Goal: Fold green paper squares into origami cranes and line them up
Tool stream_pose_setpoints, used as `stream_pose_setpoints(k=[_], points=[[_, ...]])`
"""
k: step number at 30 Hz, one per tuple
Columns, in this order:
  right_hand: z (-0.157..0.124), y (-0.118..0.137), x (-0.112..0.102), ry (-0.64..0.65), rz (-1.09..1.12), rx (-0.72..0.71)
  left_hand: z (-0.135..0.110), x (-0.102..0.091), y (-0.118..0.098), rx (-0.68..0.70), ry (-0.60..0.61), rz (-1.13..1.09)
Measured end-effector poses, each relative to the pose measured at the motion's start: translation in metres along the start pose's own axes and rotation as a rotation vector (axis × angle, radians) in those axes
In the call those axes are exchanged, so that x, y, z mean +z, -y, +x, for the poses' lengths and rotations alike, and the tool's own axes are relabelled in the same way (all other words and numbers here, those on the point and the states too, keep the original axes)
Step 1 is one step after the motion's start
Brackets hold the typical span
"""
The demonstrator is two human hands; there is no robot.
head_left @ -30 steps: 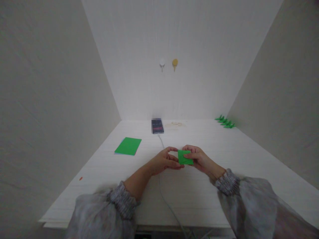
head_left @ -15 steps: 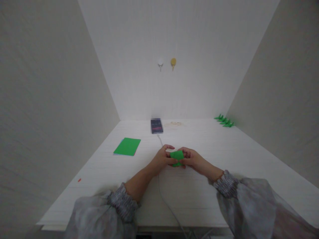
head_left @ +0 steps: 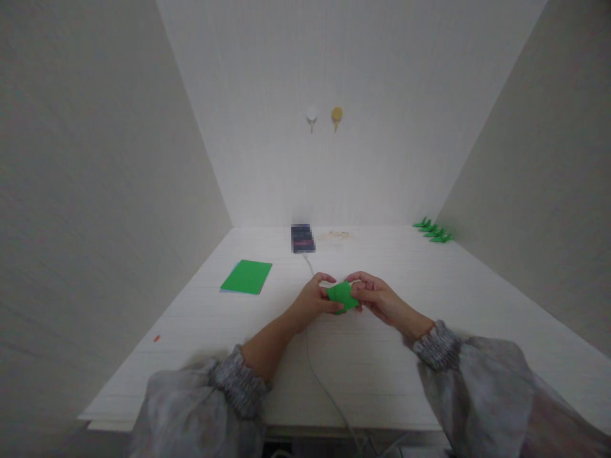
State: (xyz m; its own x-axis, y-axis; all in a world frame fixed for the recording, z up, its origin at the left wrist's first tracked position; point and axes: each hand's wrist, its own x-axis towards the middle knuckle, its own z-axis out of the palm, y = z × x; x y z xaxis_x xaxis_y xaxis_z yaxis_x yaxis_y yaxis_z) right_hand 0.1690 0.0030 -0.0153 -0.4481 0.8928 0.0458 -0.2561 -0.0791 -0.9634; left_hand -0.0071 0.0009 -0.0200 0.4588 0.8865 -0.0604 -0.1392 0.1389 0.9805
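Observation:
A small folded green paper (head_left: 340, 296) is held between both hands just above the white table (head_left: 382, 356). My left hand (head_left: 312, 300) pinches its left side with thumb and fingers. My right hand (head_left: 379, 299) grips its right side, the fingers curled over the edge. The two hands almost touch over the middle of the table. Part of the paper is hidden under my fingers.
A stack of green sheets (head_left: 247, 277) lies at the left. A dark phone-like device (head_left: 302, 238) stands at the back with a cable (head_left: 324, 388) running toward me. Several small folded green figures (head_left: 432, 231) sit at the back right. Two hooks (head_left: 324, 117) hang on the wall.
The green paper was flat and held mostly by my right hand a second ago. Now my left hand has closed in and both hands pinch it in a more folded shape.

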Motion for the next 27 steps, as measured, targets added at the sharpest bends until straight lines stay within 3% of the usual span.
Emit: stream_pose_setpoints(k=[7, 13, 18, 23, 27], points=[[0.0, -0.001, 0.001, 0.019, -0.077, -0.018, 0.002, 0.007, -0.002, 0.03, -0.033, 0.045], [0.004, -0.005, 0.0, -0.051, -0.155, -0.101, 0.006, 0.007, -0.003, 0.152, -0.163, 0.125], [0.006, -0.006, 0.001, -0.109, -0.243, -0.066, 0.006, 0.011, -0.008, 0.145, -0.204, 0.146], [0.005, -0.008, -0.004, -0.128, -0.261, -0.051, 0.009, 0.008, -0.003, 0.03, -0.153, 0.128], [0.005, -0.011, -0.011, -0.122, -0.456, -0.024, 0.013, 0.003, 0.002, 0.069, -0.174, 0.498]])
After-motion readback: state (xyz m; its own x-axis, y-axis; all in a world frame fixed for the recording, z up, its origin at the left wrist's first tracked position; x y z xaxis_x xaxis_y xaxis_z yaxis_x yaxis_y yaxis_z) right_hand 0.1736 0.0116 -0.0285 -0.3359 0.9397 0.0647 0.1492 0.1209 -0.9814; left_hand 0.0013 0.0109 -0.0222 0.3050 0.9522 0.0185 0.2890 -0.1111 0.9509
